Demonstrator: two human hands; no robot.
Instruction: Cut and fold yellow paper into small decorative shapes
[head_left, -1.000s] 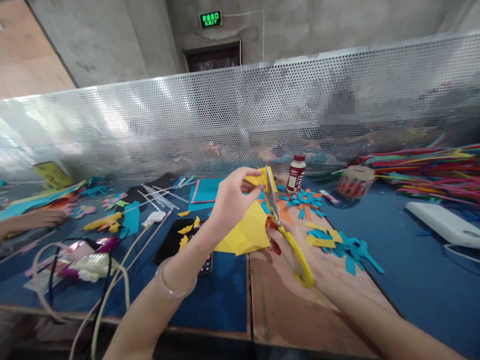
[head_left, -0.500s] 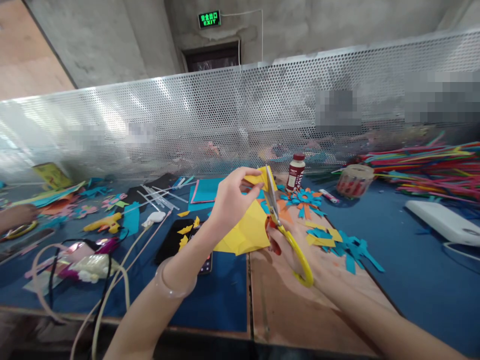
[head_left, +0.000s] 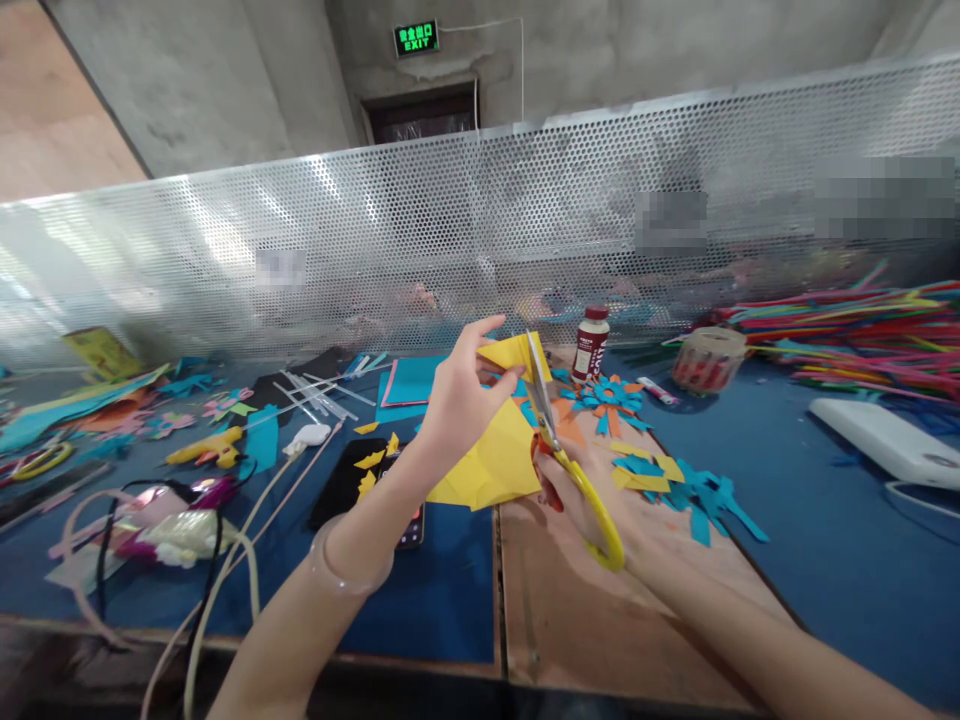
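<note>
Between thumb and fingers my left hand (head_left: 472, 385) pinches a small folded piece of yellow paper (head_left: 517, 352), its index finger raised off it. My right hand (head_left: 581, 495) grips scissors (head_left: 600, 515) with yellow and red handles; their blades lie across the right part of the held piece and look nearly closed. Below the hands a larger yellow sheet (head_left: 491, 465) rests on the table, partly covered by my left arm. Small yellow cut-offs (head_left: 369, 460) lie on and around a black phone (head_left: 349, 485).
Blue and orange paper flowers (head_left: 611, 397) lie behind my right hand, near a dark red bottle (head_left: 592, 345) and a tape roll (head_left: 709, 360). A white power bank (head_left: 885, 440) is on the right. Leftward are a yellow glue gun (head_left: 206, 448), cables and glue sticks (head_left: 311, 393).
My left index finger has lifted from the yellow paper. The scissor blades have come closer together on it. At the far left, another person's hand has left the view.
</note>
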